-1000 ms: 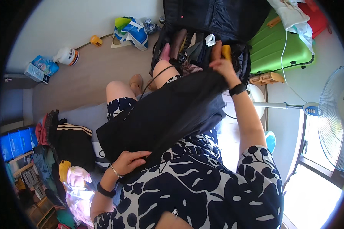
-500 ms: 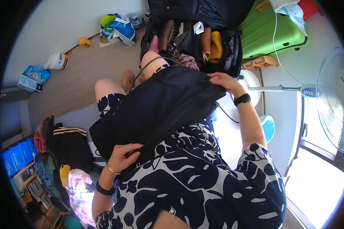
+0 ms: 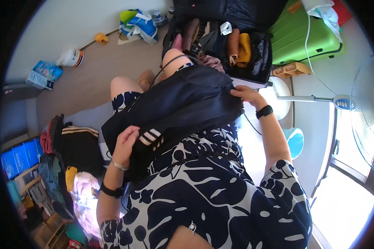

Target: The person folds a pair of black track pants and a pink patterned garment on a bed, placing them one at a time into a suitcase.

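A black garment [image 3: 183, 99] with white stripes lies spread across my lap and thighs; I cannot tell its exact kind. On its right end, my right hand [image 3: 248, 95] is closed with the cloth between thumb and fingers. My left hand [image 3: 126, 145] has its fingers curled together at the garment's near left part, pinching cloth beside a patch of white stripes. Part of the fabric hangs down behind the left wrist. Beyond my knees, an open black suitcase [image 3: 266, 50] holds rolled and folded clothes, among them a mustard roll [image 3: 244, 50] and a rust-brown roll [image 3: 233, 43].
Piled clothes [image 3: 79, 145] lie at my left, by a blue bin [image 3: 23, 155]. A green suitcase [image 3: 305, 35] is at the far right. A standing fan [image 3: 367, 112] and its cord are on the right, near a light-blue bucket [image 3: 294, 143]. Bags and a white tub [image 3: 70, 58] line the left wall.
My left hand has moved up and slightly left over the garment, and white stripes now show beside it. The right hand still grips its end. The whole view has shifted a little.
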Motion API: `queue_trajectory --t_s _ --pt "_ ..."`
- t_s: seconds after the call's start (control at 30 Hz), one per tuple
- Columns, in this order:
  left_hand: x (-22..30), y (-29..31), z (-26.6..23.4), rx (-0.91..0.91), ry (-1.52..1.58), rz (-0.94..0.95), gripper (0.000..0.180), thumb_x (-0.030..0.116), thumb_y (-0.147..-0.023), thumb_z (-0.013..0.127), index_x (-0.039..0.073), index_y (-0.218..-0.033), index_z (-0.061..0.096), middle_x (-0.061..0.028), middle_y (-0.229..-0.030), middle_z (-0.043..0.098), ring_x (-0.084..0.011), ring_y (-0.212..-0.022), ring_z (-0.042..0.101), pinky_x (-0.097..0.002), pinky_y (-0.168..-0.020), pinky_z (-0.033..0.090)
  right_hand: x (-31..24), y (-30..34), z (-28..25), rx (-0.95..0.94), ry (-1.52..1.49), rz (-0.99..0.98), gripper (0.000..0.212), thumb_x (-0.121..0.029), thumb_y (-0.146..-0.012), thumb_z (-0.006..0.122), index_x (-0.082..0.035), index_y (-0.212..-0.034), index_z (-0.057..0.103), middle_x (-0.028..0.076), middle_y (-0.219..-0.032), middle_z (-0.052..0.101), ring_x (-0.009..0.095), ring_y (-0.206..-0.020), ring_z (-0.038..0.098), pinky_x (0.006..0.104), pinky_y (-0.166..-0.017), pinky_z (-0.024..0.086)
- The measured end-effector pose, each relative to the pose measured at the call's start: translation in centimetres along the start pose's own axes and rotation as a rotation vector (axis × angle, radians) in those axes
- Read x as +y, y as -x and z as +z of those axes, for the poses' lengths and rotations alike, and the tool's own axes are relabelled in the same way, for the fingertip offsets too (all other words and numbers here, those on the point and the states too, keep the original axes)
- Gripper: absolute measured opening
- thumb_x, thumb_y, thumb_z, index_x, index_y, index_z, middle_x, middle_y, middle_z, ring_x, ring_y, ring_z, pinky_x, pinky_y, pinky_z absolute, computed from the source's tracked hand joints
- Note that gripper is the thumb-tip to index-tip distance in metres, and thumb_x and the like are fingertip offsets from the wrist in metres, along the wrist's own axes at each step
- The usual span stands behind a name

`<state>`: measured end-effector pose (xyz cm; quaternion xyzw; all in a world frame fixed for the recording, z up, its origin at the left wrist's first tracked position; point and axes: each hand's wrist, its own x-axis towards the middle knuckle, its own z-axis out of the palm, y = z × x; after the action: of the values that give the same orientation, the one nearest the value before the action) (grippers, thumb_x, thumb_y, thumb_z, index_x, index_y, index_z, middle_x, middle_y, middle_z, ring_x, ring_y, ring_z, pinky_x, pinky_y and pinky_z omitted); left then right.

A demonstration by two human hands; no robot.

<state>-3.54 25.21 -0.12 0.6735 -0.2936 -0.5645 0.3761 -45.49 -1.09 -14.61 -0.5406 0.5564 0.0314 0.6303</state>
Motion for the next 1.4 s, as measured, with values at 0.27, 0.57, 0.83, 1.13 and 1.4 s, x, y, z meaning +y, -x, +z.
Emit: queue_trajectory --t_s 0.27,0.57,0.83,1.13,1.4 --pt "0.4 -0.9 -0.5 -0.063 0.435 -0.160 0.023 0.016 -0.096 0.047 0.002 -0.105 0.063 -0.0026 -0.099 0.066 -0.0108 -0.091 0.062 -0.0261 -0.085 0.048 -1.8 0.8 -2.7 0.263 0.133 -0.187 0.028 -0.032 -0.076 0.077 -0.010 -0.070 0.061 -0.007 -0.061 0.049 0.006 -0.057 0.043 0.0245 -0.051 0.033" --pt "1.6 1.0 0.6 -0.083 -0.259 0.179 0.017 0.018 -0.094 0.056 0.002 -0.097 0.064 -0.0011 -0.089 0.064 -0.0080 -0.085 0.059 -0.0243 -0.077 0.048 1.2 -1.1 -2.5 0.465 0.348 -0.254 0.027 -0.030 -0.082 0.065 -0.003 -0.080 0.061 0.010 -0.076 0.064 0.025 -0.075 0.062 0.0331 -0.067 0.047" --pt "-3.4 4.7 -4.0 0.726 -0.702 0.491 0.051 0.018 -0.074 0.075 0.005 -0.119 0.054 -0.0106 -0.102 0.058 -0.0277 -0.096 0.056 -0.0361 -0.087 0.045 -12.9 5.8 7.3 0.433 0.430 -0.918 0.039 -0.010 -0.075 0.069 -0.007 -0.112 0.058 0.017 -0.116 0.060 0.033 -0.109 0.058 0.0384 -0.092 0.045" --pt "-7.4 5.5 -7.6 0.570 -0.717 0.402 0.039 0.028 -0.076 0.077 0.000 -0.099 0.064 -0.0143 -0.100 0.062 -0.0297 -0.089 0.057 -0.0359 -0.084 0.046 -18.2 9.0 19.6 -0.265 0.937 -1.117 0.078 -0.029 -0.072 0.077 -0.019 -0.140 0.039 0.016 -0.153 0.019 0.038 -0.142 0.016 0.0592 -0.109 0.019" --pt "-4.7 5.3 -6.3 0.377 -0.508 0.320 0.040 0.021 -0.094 0.049 -0.004 -0.125 0.042 -0.0262 -0.107 0.059 -0.0293 -0.102 0.060 -0.0373 -0.087 0.045 -17.7 9.0 20.8 -0.227 0.899 -1.090 0.078 -0.046 -0.077 0.071 -0.019 -0.142 0.037 0.020 -0.153 0.014 0.042 -0.141 0.013 0.0596 -0.109 0.018"
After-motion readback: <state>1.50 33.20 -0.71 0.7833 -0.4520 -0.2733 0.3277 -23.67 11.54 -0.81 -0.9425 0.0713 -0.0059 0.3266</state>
